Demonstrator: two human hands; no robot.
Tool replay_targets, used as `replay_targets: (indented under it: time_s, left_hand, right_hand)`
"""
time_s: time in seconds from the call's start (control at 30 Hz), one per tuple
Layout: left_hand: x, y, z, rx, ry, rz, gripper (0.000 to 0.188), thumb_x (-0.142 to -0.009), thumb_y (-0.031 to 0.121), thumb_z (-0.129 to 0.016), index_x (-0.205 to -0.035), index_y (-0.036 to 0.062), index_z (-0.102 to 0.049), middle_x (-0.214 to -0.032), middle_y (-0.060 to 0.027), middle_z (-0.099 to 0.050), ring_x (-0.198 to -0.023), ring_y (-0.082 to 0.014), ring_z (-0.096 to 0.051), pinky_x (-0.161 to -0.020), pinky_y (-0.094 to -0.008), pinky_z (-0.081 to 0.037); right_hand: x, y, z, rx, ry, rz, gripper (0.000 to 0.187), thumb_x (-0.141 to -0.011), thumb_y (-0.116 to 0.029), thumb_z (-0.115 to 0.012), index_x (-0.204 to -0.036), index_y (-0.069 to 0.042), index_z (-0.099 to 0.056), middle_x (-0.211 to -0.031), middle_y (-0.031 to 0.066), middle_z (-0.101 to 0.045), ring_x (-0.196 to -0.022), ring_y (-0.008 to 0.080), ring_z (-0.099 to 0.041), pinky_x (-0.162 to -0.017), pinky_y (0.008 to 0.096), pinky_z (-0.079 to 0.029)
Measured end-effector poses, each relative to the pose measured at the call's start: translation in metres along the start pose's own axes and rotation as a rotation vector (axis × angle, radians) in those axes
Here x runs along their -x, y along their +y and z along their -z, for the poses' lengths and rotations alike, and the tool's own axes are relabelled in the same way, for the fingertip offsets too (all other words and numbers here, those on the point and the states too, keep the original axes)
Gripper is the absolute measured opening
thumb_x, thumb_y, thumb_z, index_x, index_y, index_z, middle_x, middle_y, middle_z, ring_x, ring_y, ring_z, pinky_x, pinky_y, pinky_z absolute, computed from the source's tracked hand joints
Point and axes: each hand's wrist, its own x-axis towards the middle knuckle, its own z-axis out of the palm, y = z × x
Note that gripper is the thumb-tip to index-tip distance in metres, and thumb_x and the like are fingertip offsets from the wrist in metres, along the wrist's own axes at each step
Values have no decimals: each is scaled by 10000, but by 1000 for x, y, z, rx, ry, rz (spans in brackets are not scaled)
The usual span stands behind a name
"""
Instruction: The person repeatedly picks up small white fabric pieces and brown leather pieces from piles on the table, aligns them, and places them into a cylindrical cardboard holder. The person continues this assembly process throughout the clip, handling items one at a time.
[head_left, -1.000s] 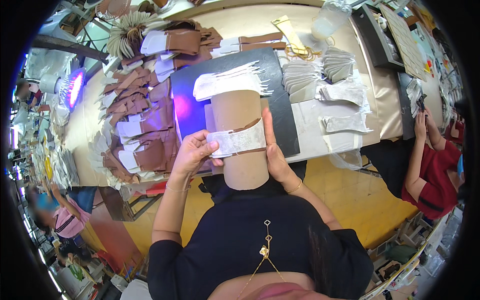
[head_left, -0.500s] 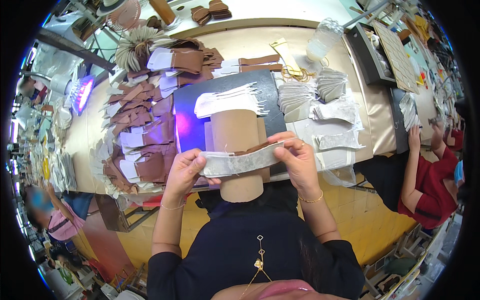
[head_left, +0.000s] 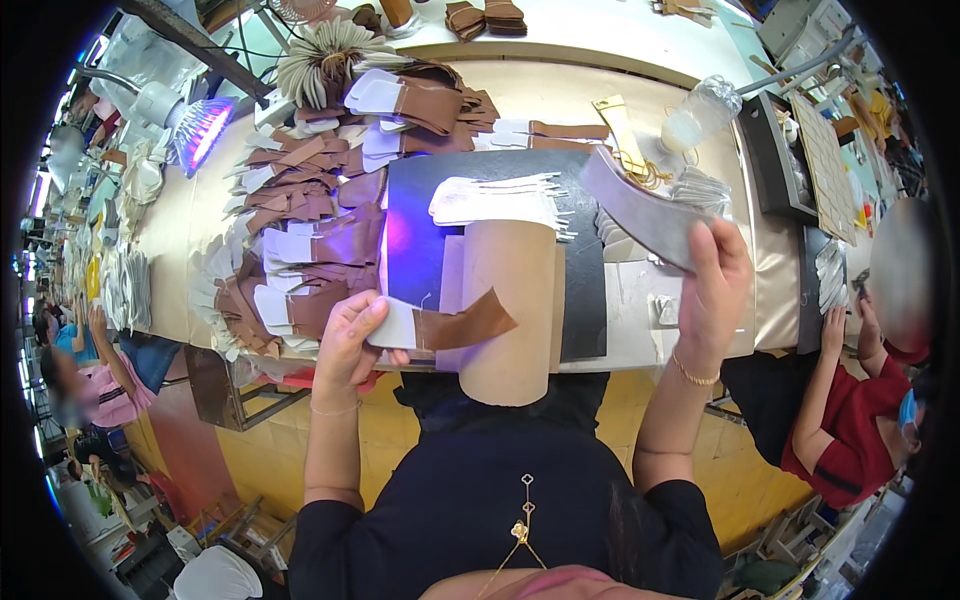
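Note:
My left hand [head_left: 352, 335] is closed on the pale end of a brown and white leather strip [head_left: 468, 327], whose brown part reaches across a tan cylinder [head_left: 507, 300]. Raised on the right, my right hand [head_left: 718, 285] pinches one end of a curved grey strip [head_left: 640, 212]; its other end points up and to the left. The cylinder lies on a black board [head_left: 583, 300]. Behind it, a fan of white strips [head_left: 495, 200] rests on the board.
Piles of brown and white strips [head_left: 320, 245] cover the table's left side. Beyond the grey strip stand a clear plastic bottle [head_left: 700, 118] and a black tray [head_left: 780, 160]. A lit lamp [head_left: 200, 130] hangs at the left. A co-worker in red [head_left: 850, 430] works at the right.
The grey strip and the brown and white strip, held together between both hands before, are now apart. My right hand has moved up and right with the grey one.

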Motion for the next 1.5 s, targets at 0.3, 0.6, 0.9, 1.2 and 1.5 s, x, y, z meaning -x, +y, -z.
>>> replay_targets:
  time_s: [0.3,0.6,0.9,1.2,1.5]
  left_hand:
    - [3,-7,-53,12,-264,126,246,-948,182,-595,-919,-62,-599,-731,-158,-659,-575,-234,-678,-491,-299,-558]
    - [-18,-23,-50,-370,-24,248,222,-934,216,-631,-861,7,-624,-671,-68,-643,-521,-96,-601,-463,-202,-470]
    - [-27,-28,-45,-278,-55,272,198,-942,188,-610,-846,18,-575,-676,-94,-647,-501,-114,-601,-453,-215,-482]
    - [-21,-27,-49,-286,-18,276,200,-957,203,-589,-870,24,-566,-696,-95,-650,-504,-110,-599,-455,-207,-481]
    - [-20,-27,-49,-299,-16,280,206,-964,212,-579,-866,32,-556,-701,-92,-651,-508,-107,-602,-453,-206,-481]
  right_hand:
    - [-54,96,-87,141,-377,-412,170,-885,-155,-697,-989,-43,-625,-820,-35,-600,-705,26,-511,-625,188,-418]
    - [-22,96,-37,895,-239,205,337,-789,-167,-753,-1084,-32,-665,-891,118,-611,-848,243,-621,-742,337,-498]
    - [35,34,153,1430,-312,36,250,-748,-69,-711,-993,-109,-733,-914,61,-598,-940,250,-573,-838,370,-445]
    - [53,42,168,1470,-344,280,267,-709,-38,-728,-961,-75,-648,-955,45,-603,-976,237,-567,-878,360,-417]
    - [46,10,160,1683,-676,73,221,-730,-17,-644,-906,-68,-520,-891,90,-651,-936,260,-623,-905,424,-394]
